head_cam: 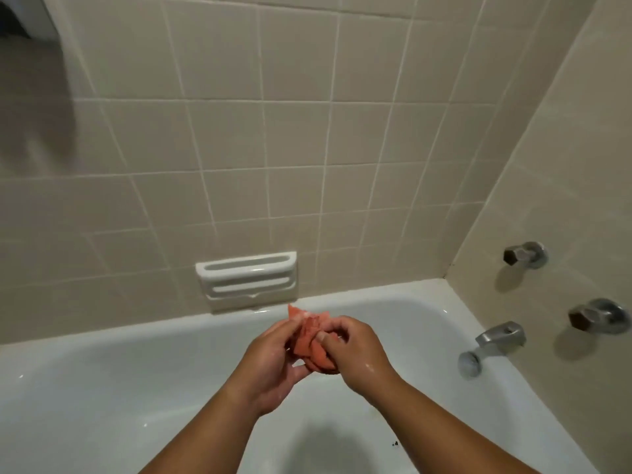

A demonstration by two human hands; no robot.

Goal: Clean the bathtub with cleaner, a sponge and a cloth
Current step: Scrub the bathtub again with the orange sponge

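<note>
Noted dark specks on the near bathtub floor. Found left hand and right hand wet, each grip closed round the bunched orange cloth, held over mid-tub. Judged late stage: cloth wipe under way, specks yet to clear.

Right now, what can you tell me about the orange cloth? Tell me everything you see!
The cloth is orange-pink and looks like soft fabric. It is scrunched into a crumpled bundle with folds, and pointed corners stick up at the top. The left hand and the right hand grip it from either side. It is held in the air over the white bathtub, touching only the hands. I cannot tell whether it is wet.
</note>
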